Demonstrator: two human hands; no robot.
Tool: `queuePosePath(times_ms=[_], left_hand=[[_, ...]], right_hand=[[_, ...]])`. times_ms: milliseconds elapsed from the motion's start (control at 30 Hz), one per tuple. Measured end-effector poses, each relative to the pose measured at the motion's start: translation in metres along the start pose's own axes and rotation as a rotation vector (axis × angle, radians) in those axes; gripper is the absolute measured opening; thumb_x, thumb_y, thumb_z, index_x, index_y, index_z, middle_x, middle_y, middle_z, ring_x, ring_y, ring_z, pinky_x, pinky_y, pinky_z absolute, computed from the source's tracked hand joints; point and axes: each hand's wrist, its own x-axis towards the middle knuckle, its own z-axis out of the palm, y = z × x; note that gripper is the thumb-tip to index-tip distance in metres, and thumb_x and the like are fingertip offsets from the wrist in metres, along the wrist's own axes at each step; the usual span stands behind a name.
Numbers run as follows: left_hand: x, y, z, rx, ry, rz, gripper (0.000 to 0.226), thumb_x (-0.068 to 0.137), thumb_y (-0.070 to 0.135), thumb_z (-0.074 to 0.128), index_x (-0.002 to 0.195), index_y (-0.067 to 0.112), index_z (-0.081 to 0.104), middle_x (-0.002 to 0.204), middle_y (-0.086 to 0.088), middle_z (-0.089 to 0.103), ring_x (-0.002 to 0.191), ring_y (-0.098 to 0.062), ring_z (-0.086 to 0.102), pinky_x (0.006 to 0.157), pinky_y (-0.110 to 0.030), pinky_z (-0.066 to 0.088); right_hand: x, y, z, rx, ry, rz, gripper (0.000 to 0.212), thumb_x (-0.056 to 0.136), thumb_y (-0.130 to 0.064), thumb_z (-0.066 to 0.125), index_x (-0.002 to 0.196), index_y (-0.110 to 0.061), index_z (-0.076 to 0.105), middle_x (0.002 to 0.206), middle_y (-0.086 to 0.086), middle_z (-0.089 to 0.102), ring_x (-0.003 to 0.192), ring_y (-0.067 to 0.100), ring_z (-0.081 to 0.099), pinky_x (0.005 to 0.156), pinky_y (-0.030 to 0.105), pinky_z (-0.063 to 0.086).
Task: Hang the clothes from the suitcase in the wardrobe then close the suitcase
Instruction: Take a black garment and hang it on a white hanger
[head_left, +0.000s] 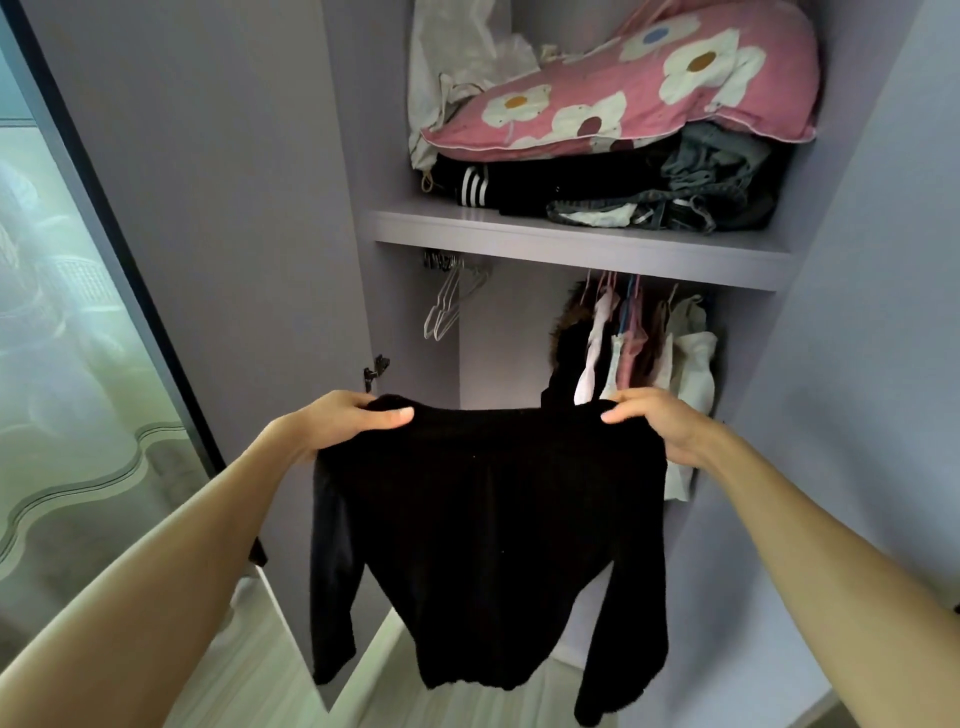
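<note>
- Two bare arms reach forward; the left hand (343, 422) and the right hand (660, 423) each pinch a shoulder of a black sweater (488, 530), thumbs on the near side, fingers curled over the top edge.
- The sweater hangs spread between the hands in front of the open wardrobe (291, 208), sleeves dangling at both sides, hem above the pale floor (260, 670).
- At far left, a frosted glass panel (67, 322) in a dark frame stands beside the wardrobe's open door.
- Behind the sweater, under the shelf (571, 236), a few empty hangers (449, 301) hang at the left end of the compartment.
- To the right, well apart from the hangers, hung clothes (644, 343) in pink, white and cream crowd together; a dark garment with a furry collar hangs at their left edge.
- On the shelf lies a stack of folded clothes (623, 192), black and denim, one piece showing white stripes.
- A pink pillow (649, 93) with white flowers rests on top of the stack, with a white bag (457, 57) behind it at the left.
</note>
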Motion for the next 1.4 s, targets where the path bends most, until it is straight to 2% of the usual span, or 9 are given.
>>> queuePosePath(times_ms=[167, 300, 433, 567, 633, 800, 967, 1167, 1400], left_hand=[[0.004, 0.001, 0.003, 0.132, 0.382, 0.139, 0.042, 0.080, 0.065, 0.067, 0.084, 0.023, 0.072, 0.077, 0.003, 0.074, 0.075, -0.016, 0.072, 0.071, -0.027, 0.054], [0.004, 0.030, 0.026, -0.068, 0.378, 0.251, 0.039, 0.077, 0.059, 0.075, 0.088, 0.022, 0.069, 0.078, 0.009, 0.072, 0.070, -0.010, 0.070, 0.070, -0.026, 0.054], [0.009, 0.053, 0.052, 0.141, 0.345, 0.339, 0.056, 0.069, 0.062, 0.080, 0.117, 0.040, 0.060, 0.104, 0.017, 0.059, 0.104, -0.005, 0.057, 0.094, -0.028, 0.043], [0.007, 0.076, 0.082, 0.329, 0.257, 0.385, 0.075, 0.072, 0.063, 0.077, 0.138, 0.046, 0.047, 0.102, 0.002, 0.057, 0.103, -0.011, 0.054, 0.087, -0.025, 0.044], [0.010, 0.080, 0.094, 0.344, 0.225, 0.378, 0.066, 0.075, 0.063, 0.074, 0.134, 0.045, 0.052, 0.100, -0.005, 0.060, 0.094, -0.006, 0.053, 0.078, -0.023, 0.043], [0.027, 0.080, 0.115, 0.259, 0.254, 0.329, 0.037, 0.083, 0.057, 0.069, 0.074, 0.021, 0.061, 0.071, 0.005, 0.053, 0.058, -0.005, 0.049, 0.063, -0.025, 0.043], [0.030, 0.074, 0.106, 0.216, 0.256, 0.299, 0.028, 0.089, 0.051, 0.065, 0.082, 0.024, 0.062, 0.069, 0.010, 0.056, 0.064, -0.008, 0.052, 0.060, -0.022, 0.040], [0.040, 0.072, 0.088, 0.645, 0.328, 0.252, 0.026, 0.096, 0.049, 0.047, 0.097, 0.023, 0.049, 0.081, 0.001, 0.057, 0.075, -0.024, 0.057, 0.066, -0.035, 0.045], [0.068, 0.078, 0.030, 0.972, 0.351, 0.364, 0.011, 0.090, 0.032, 0.050, 0.096, 0.025, 0.055, 0.098, -0.006, 0.065, 0.095, -0.035, 0.062, 0.073, -0.037, 0.048]], right_hand=[[0.002, 0.008, 0.007, -0.636, 0.314, -0.243, 0.023, 0.099, -0.036, 0.055, 0.077, -0.031, 0.063, 0.075, -0.009, 0.063, 0.075, 0.009, 0.057, 0.071, 0.027, 0.039], [-0.001, -0.011, 0.033, -0.584, 0.307, -0.369, 0.025, 0.101, -0.040, 0.050, 0.081, -0.030, 0.060, 0.072, -0.013, 0.061, 0.075, 0.002, 0.056, 0.069, 0.019, 0.038], [0.005, -0.033, 0.048, -0.417, 0.078, -0.462, 0.014, 0.095, -0.036, 0.062, 0.094, -0.027, 0.073, 0.086, -0.016, 0.071, 0.087, 0.000, 0.065, 0.084, 0.021, 0.048], [0.010, -0.049, 0.053, -0.316, -0.025, -0.507, 0.014, 0.093, -0.032, 0.067, 0.094, -0.022, 0.076, 0.087, -0.008, 0.074, 0.082, 0.001, 0.065, 0.079, 0.019, 0.049], [0.012, -0.051, 0.053, -0.304, -0.062, -0.510, 0.015, 0.093, -0.032, 0.067, 0.095, -0.022, 0.077, 0.089, -0.006, 0.074, 0.082, 0.001, 0.065, 0.078, 0.017, 0.049], [0.017, -0.047, 0.041, -0.248, -0.104, -0.477, 0.010, 0.092, -0.027, 0.070, 0.093, -0.021, 0.077, 0.083, -0.006, 0.074, 0.077, 0.000, 0.065, 0.071, 0.014, 0.049], [0.026, -0.034, 0.029, -0.215, -0.157, -0.406, 0.017, 0.084, -0.012, 0.078, 0.100, -0.014, 0.075, 0.081, -0.010, 0.072, 0.074, -0.002, 0.065, 0.071, 0.013, 0.048], [0.060, -0.034, 0.053, -0.432, 0.002, -0.405, 0.018, 0.087, -0.024, 0.075, 0.082, -0.040, 0.070, 0.078, -0.022, 0.072, 0.075, -0.008, 0.064, 0.071, 0.010, 0.044], [0.113, -0.063, 0.097, -0.401, 0.061, -0.364, 0.008, 0.084, -0.027, 0.076, 0.083, -0.035, 0.075, 0.081, -0.015, 0.074, 0.082, -0.001, 0.067, 0.076, 0.020, 0.052]])
